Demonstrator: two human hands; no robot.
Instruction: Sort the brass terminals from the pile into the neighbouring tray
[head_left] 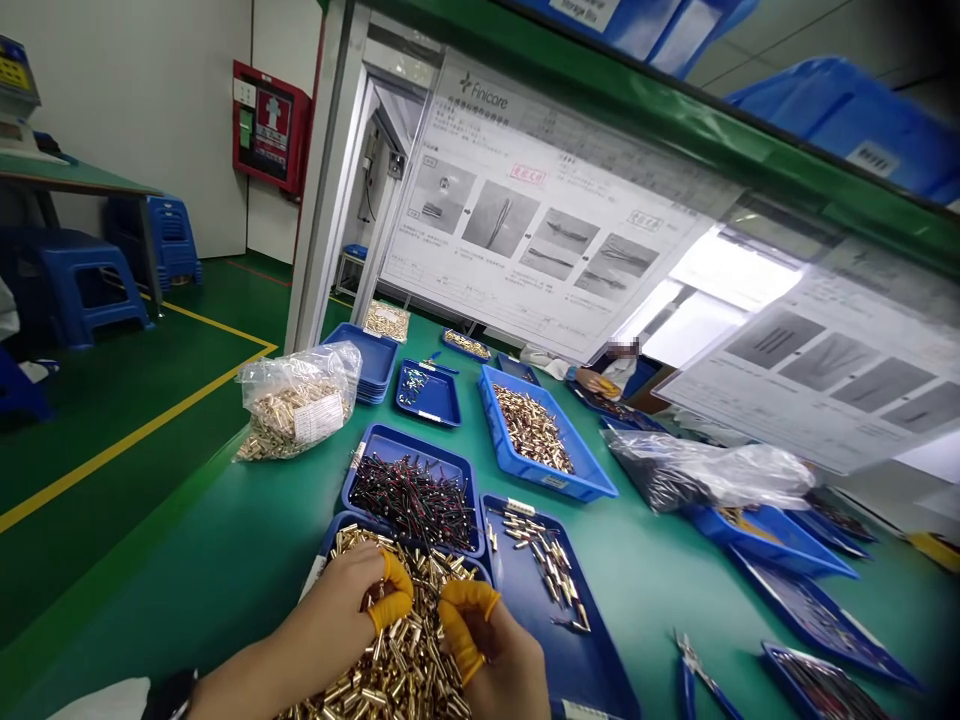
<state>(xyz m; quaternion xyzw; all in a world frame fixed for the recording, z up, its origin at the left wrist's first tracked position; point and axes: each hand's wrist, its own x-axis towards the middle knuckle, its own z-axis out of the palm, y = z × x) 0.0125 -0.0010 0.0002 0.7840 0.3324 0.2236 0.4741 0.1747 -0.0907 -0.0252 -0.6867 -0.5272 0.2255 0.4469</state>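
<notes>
My left hand (341,610) and my right hand (495,650) hover over a blue tray (328,540) heaped with small brass sleeves (405,670) at the bottom centre. Both wear orange finger cots. The left thumb and forefinger are pinched together just above the heap, on something I cannot make out. The right hand's fingers are curled in a pinch beside it, its contents hidden. Behind lies a blue tray of thin red and black wires (412,495). To the right, a flat blue tray (592,670) carries a few wires fitted with brass ends (544,565).
A clear bag of brass parts (296,400) lies at the left edge of the green bench. More blue trays with brass parts (532,430) stand behind. Blue-handled pliers (697,670) lie at the right. Instruction sheets (525,215) hang above. A co-worker sits across the bench.
</notes>
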